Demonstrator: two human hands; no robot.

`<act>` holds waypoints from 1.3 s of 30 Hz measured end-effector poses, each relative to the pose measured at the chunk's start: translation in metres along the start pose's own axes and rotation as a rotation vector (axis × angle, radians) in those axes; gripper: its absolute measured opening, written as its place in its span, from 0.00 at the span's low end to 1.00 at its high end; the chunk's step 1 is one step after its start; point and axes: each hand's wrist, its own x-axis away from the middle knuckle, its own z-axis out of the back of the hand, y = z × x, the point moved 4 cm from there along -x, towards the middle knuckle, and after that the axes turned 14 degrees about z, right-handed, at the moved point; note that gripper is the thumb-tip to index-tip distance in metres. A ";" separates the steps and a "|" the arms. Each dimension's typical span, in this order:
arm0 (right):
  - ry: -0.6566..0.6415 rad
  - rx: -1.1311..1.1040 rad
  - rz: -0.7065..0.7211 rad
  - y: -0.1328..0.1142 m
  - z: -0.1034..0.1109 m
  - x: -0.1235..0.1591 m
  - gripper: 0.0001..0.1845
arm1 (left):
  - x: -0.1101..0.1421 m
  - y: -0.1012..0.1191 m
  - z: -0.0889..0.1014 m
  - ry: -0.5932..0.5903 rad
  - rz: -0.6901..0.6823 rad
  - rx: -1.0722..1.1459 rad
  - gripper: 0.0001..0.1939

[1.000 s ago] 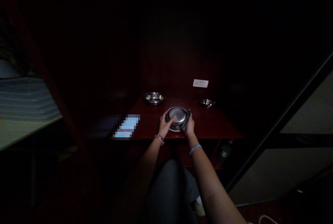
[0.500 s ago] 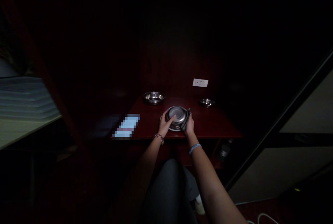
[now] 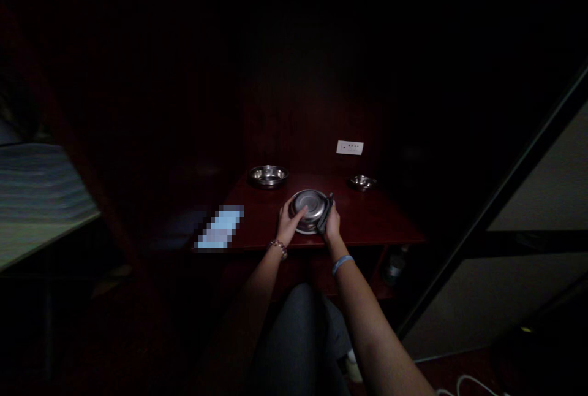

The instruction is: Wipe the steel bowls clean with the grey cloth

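A shiny metal bowl is turned bottom up near the front of the dark red desk. My left hand grips its left side, with the thumb lying on the base. At the bowl's right side, my right hand is closed on a dark cloth pressed against the wall of the bowl. The fingertips of my right hand are hidden behind the cloth. Whether the bowl rests on the desk or is held just above it, I cannot tell.
A wide metal bowl stands at the back left, a smaller metal bowl at the back right. A pixelated bright phone-like shape lies at the left. A white socket is on the wall; a bottle stands below the desk.
The whole view has shifted slightly. My hands keep nearly the same hold on the bowl, and the cloth has moved only a little along its right side.
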 end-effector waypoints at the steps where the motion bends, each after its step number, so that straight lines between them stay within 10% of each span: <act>1: -0.001 -0.007 -0.003 0.000 0.000 0.000 0.23 | -0.001 -0.001 0.000 0.006 -0.001 -0.004 0.32; 39: 0.033 -0.110 -0.099 -0.005 -0.004 0.005 0.23 | -0.001 -0.002 0.000 -0.033 -0.015 -0.011 0.35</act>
